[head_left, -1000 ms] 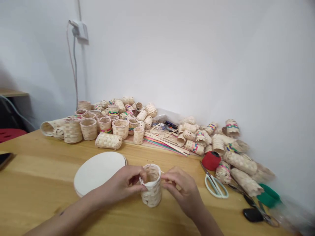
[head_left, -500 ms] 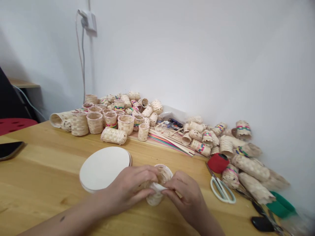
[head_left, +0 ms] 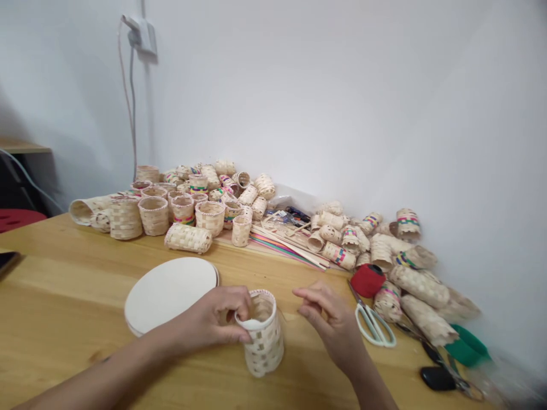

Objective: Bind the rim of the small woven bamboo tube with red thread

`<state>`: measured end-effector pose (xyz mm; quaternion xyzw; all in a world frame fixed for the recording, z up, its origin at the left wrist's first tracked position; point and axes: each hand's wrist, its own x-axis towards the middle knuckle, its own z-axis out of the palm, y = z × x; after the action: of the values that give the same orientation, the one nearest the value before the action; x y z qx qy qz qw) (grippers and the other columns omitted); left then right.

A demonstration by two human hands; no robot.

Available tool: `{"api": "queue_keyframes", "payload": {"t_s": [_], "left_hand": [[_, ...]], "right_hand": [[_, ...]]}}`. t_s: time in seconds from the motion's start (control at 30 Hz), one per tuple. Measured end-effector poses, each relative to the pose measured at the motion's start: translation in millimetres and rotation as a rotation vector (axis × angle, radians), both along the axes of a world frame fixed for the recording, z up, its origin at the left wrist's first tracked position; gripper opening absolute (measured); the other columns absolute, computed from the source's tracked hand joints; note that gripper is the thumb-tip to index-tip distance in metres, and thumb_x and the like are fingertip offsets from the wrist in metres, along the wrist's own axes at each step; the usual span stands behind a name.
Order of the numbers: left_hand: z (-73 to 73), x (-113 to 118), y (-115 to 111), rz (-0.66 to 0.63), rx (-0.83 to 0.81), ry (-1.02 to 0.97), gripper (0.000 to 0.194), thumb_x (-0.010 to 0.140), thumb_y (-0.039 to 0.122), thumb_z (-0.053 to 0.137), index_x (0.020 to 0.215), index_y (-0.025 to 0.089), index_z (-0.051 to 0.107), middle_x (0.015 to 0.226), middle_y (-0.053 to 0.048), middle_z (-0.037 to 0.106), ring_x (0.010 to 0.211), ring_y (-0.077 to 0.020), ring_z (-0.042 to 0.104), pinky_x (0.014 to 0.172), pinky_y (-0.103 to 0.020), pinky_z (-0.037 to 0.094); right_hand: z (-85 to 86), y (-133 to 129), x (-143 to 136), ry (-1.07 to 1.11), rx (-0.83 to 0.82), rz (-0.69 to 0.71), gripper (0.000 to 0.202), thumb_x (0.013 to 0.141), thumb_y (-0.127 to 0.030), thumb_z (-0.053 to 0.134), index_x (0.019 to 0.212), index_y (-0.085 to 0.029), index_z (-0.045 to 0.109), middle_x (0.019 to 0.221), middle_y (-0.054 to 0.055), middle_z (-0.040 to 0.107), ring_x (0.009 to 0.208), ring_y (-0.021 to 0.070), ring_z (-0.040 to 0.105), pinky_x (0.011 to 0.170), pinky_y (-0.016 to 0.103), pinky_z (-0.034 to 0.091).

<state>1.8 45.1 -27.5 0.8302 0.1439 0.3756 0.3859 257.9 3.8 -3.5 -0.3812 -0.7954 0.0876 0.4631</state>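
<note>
A small woven basket stands on the wooden table, slightly tilted, with a white band and reddish stitching round its rim. My left hand pinches the near left of that rim, fingertips inside and thumb outside. To the right of the basket, apart from it, my right hand is raised with thumb and forefinger close together; whether a thin thread lies between them is too small to tell. Behind my left forearm lie flat white round discs, stacked.
Many woven baskets crowd the table's back edge. Coloured strips lie mid-back. At right are a red thread spool, white-handled scissors, a green ring-shaped item and a black object.
My right hand has let go of the rim and moved right. My left hand still grips the rim, and the basket has come nearer and more upright. The view has shifted slightly right.
</note>
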Motion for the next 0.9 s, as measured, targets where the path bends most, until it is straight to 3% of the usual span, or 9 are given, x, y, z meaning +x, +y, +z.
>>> {"api": "queue_keyframes", "payload": {"t_s": [0.17, 0.3, 0.47, 0.6, 0.77, 0.9], "left_hand": [[4.5, 1.4, -9.3, -0.125, 0.003, -0.003, 0.03, 0.086, 0.041, 0.064, 0.074, 0.014, 0.055, 0.084, -0.006, 0.061, 0.077, -0.0142, 0.056, 0.069, -0.022, 0.043], [7.6, 0.8, -11.2, -0.12, 0.011, -0.027, 0.026, 0.086, 0.04, 0.064, 0.086, 0.014, 0.062, 0.094, -0.01, 0.063, 0.086, -0.0175, 0.059, 0.074, -0.025, 0.045], [11.1, -1.1, -10.1, -0.093, 0.009, -0.041, 0.037, 0.085, 0.042, 0.064, 0.111, 0.017, 0.063, 0.106, -0.013, 0.064, 0.094, -0.0205, 0.061, 0.077, -0.027, 0.047], [18.5, -3.3, -11.3, -0.1, 0.034, 0.013, 0.024, 0.094, 0.033, 0.054, 0.104, 0.015, 0.067, 0.103, -0.013, 0.065, 0.094, -0.0194, 0.062, 0.081, -0.026, 0.047], [25.6, -4.8, -12.7, -0.102, 0.029, 0.048, 0.025, 0.097, 0.025, 0.046, 0.095, 0.012, 0.067, 0.097, -0.012, 0.065, 0.09, -0.0177, 0.062, 0.081, -0.025, 0.047], [24.3, -2.7, -17.7, -0.013, 0.038, 0.095, 0.019, 0.093, 0.018, 0.048, 0.088, 0.012, 0.065, 0.088, -0.01, 0.066, 0.079, -0.0161, 0.06, 0.073, -0.024, 0.047]], "right_hand": [[-3.3, -7.1, -11.5, -0.111, -0.129, 0.145, 0.029, 0.092, -0.042, 0.054, 0.111, -0.024, 0.067, 0.083, 0.003, 0.062, 0.076, 0.0142, 0.058, 0.067, 0.024, 0.046], [-1.5, -10.3, -14.4, -0.128, -0.196, 0.183, 0.024, 0.093, -0.039, 0.052, 0.093, -0.022, 0.07, 0.081, 0.002, 0.06, 0.076, 0.0135, 0.058, 0.066, 0.023, 0.044], [2.7, -13.2, -15.2, -0.193, -0.202, 0.192, 0.022, 0.093, -0.031, 0.055, 0.079, -0.02, 0.068, 0.078, 0.001, 0.057, 0.074, 0.0129, 0.057, 0.064, 0.021, 0.042], [6.0, -15.0, -16.9, -0.26, -0.165, 0.214, 0.023, 0.094, -0.03, 0.054, 0.078, -0.02, 0.068, 0.076, 0.001, 0.057, 0.072, 0.0127, 0.056, 0.062, 0.021, 0.041], [5.5, -16.4, -18.0, -0.286, -0.148, 0.213, 0.022, 0.094, -0.028, 0.053, 0.079, -0.02, 0.067, 0.077, 0.002, 0.058, 0.073, 0.0124, 0.057, 0.063, 0.02, 0.042], [4.7, -17.4, -18.8, -0.272, -0.142, 0.209, 0.02, 0.093, -0.029, 0.054, 0.079, -0.019, 0.066, 0.076, 0.001, 0.058, 0.072, 0.0125, 0.057, 0.062, 0.02, 0.042]]}}
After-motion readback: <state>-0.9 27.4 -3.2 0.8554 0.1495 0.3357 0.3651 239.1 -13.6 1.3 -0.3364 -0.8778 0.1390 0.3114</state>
